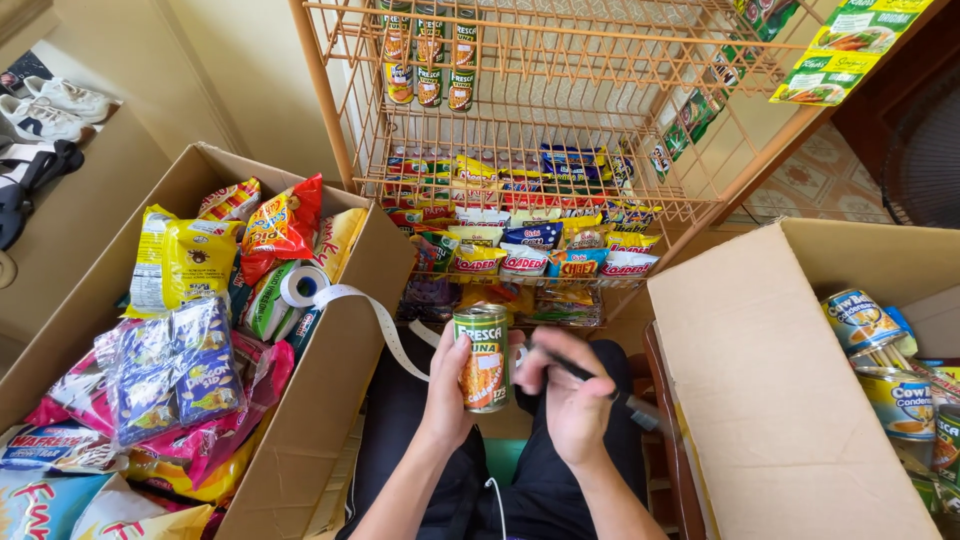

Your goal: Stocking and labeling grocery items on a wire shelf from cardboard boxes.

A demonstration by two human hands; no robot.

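Left hand wrapped around small green-and-orange labelled tin can, upright over lap, label turned up for marking. Right hand pinching black pen, tip beside can. Roll of white sticker tape within reach on left cardboard box; orange wire rack ahead.

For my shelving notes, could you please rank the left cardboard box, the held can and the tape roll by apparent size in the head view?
1. Left cardboard box
2. Can in left hand
3. Tape roll
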